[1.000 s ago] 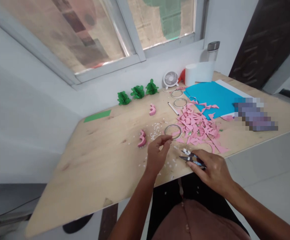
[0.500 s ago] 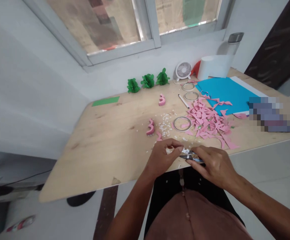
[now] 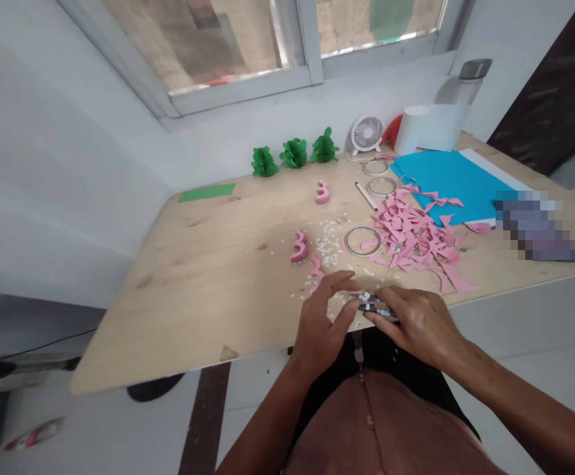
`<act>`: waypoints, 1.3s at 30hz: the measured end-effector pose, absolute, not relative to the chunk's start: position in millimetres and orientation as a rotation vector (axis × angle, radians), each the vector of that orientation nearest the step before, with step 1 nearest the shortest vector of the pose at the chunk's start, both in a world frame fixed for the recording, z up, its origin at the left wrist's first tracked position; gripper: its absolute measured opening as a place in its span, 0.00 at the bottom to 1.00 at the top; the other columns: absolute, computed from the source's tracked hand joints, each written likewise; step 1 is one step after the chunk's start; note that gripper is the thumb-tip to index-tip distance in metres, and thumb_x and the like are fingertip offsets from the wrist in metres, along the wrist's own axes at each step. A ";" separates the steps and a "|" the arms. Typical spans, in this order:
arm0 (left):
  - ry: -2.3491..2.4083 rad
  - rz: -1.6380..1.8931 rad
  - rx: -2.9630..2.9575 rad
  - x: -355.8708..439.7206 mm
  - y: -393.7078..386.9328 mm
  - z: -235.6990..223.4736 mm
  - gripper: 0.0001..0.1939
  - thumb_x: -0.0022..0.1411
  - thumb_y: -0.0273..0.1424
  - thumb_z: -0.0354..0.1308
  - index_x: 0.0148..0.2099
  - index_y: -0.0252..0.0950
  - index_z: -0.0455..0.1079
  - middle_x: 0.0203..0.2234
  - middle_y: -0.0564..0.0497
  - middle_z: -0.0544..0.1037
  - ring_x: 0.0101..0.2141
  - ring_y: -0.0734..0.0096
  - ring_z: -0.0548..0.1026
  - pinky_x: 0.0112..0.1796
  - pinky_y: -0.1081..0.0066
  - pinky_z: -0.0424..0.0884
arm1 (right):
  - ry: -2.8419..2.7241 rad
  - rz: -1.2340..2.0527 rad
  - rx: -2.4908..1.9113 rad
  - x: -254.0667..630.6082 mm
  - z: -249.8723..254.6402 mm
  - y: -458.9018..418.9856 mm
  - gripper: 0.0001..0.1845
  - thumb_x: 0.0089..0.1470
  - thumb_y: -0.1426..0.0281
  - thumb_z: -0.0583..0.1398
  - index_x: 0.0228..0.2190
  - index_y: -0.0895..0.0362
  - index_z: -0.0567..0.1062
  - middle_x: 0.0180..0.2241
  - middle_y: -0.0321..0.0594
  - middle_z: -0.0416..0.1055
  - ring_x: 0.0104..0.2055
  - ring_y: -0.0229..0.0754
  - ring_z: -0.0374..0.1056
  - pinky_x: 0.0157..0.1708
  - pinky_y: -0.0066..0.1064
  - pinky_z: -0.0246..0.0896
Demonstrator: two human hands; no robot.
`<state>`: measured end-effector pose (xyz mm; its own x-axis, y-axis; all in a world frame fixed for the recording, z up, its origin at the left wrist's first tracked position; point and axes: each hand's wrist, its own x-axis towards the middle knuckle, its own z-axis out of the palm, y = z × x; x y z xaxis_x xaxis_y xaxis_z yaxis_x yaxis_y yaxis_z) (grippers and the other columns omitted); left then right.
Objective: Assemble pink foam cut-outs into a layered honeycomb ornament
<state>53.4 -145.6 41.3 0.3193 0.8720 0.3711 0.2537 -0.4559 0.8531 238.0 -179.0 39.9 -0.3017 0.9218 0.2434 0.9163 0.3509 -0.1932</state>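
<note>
My right hand (image 3: 418, 323) is closed round a pair of scissors (image 3: 369, 307), near the table's front edge. Small white bits cling to the dark blades, which stand slightly apart and point left. Beside the tips is my left hand (image 3: 324, 320), its thumb and forefinger spread; the thumb is close to the lower blade, and I cannot tell whether it touches. Just beyond the left hand lies a pink curved paper piece (image 3: 317, 265). Tiny white scraps (image 3: 331, 244) are scattered over the wood past my fingers.
Pink stacked cutouts (image 3: 299, 247), a tape roll (image 3: 363, 242) and a heap of pink offcuts (image 3: 416, 231) lie beyond my hands. Further back are a pen (image 3: 366, 196), blue sheets (image 3: 445, 178), a small fan (image 3: 367, 134) and green paper shapes (image 3: 294, 153). A blurred-out object lies right.
My left thumb and forefinger have parted from a near pinch, and the hand has turned more open beside the blades. My right hand keeps the scissors in nearly the same place.
</note>
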 end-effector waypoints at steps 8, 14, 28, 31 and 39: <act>1.073 1.280 2.390 62.2 -150.0 29.6 0.17 0.60 0.22 0.53 0.52 0.36 0.64 0.37 0.47 0.78 0.42 0.64 0.73 0.44 0.62 0.70 | -2.338 0.057 -1.649 235.1 40.4 -175.7 0.16 0.61 0.58 0.52 0.35 0.57 0.72 0.30 0.40 0.76 0.30 0.45 0.72 0.27 0.32 0.51; 1.059 1.304 2.443 63.4 -150.6 30.5 0.16 0.61 0.21 0.52 0.51 0.35 0.64 0.35 0.47 0.78 0.41 0.64 0.72 0.43 0.63 0.71 | -2.349 0.070 -1.644 233.3 42.2 -175.4 0.15 0.60 0.60 0.53 0.35 0.57 0.73 0.29 0.40 0.76 0.29 0.45 0.72 0.27 0.31 0.51; 1.128 1.330 2.083 61.9 -153.2 26.7 0.17 0.60 0.23 0.54 0.52 0.37 0.63 0.32 0.50 0.75 0.39 0.67 0.73 0.44 0.62 0.70 | -2.338 0.068 -1.653 230.4 45.0 -174.2 0.14 0.60 0.60 0.53 0.33 0.56 0.72 0.28 0.39 0.75 0.29 0.44 0.72 0.26 0.31 0.48; 1.173 1.335 1.859 59.1 -156.0 27.3 0.20 0.59 0.24 0.55 0.54 0.38 0.61 0.32 0.52 0.74 0.38 0.70 0.73 0.46 0.62 0.69 | -2.327 0.055 -1.678 230.9 44.7 -173.7 0.14 0.60 0.60 0.54 0.34 0.56 0.72 0.28 0.39 0.75 0.28 0.44 0.72 0.26 0.30 0.48; 1.124 1.389 1.809 63.8 -164.4 21.6 0.29 0.61 0.23 0.53 0.63 0.41 0.52 0.41 0.47 0.74 0.39 0.69 0.75 0.43 0.63 0.72 | -2.312 0.014 -1.699 229.5 44.5 -171.9 0.15 0.60 0.59 0.53 0.33 0.57 0.71 0.27 0.40 0.75 0.26 0.43 0.71 0.24 0.30 0.45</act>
<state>63.8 -164.4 21.6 0.0979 0.8823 0.4604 0.2665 -0.4690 0.8420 229.5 -171.9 44.5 -0.2746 0.9380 0.2114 0.9354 0.3115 -0.1673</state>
